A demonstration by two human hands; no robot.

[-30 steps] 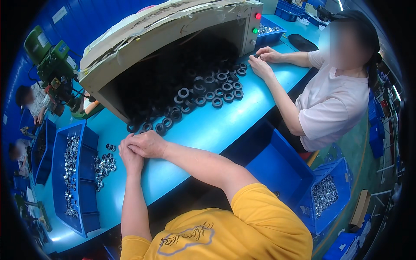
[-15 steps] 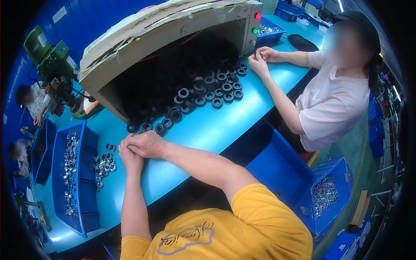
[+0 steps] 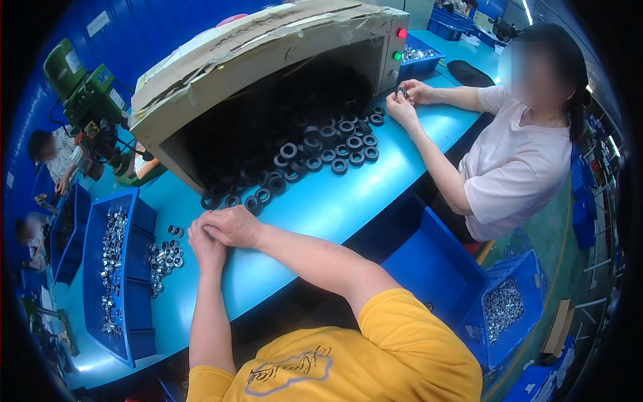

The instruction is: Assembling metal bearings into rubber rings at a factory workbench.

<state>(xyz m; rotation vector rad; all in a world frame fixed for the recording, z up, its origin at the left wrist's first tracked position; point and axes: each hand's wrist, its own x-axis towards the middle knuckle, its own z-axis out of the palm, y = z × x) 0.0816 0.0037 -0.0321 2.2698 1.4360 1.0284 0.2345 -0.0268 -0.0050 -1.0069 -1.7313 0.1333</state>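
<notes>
Together at the front of the turquoise table, my left hand [image 3: 205, 244] and my right hand [image 3: 236, 226] have their fingers curled against each other. Whatever they grip is hidden between them. Just beyond lie black rubber rings [image 3: 253, 204], part of a large heap that spills from the open-fronted housing [image 3: 155, 126]. To the left of my hands is a small pile of shiny metal rings [image 3: 167, 258] on the tabletop.
A blue bin [image 3: 137, 295] of metal parts stands at the left, with a green drill press [image 3: 87, 100] behind. On the right, a co-worker [image 3: 516, 147] handles a small dark ring. Blue crates [image 3: 435, 268] sit below the table edge, one holding metal parts.
The view has shifted slightly, so the whole scene sits a little lower and to the right. My hands stay pressed together in the same place on the table.
</notes>
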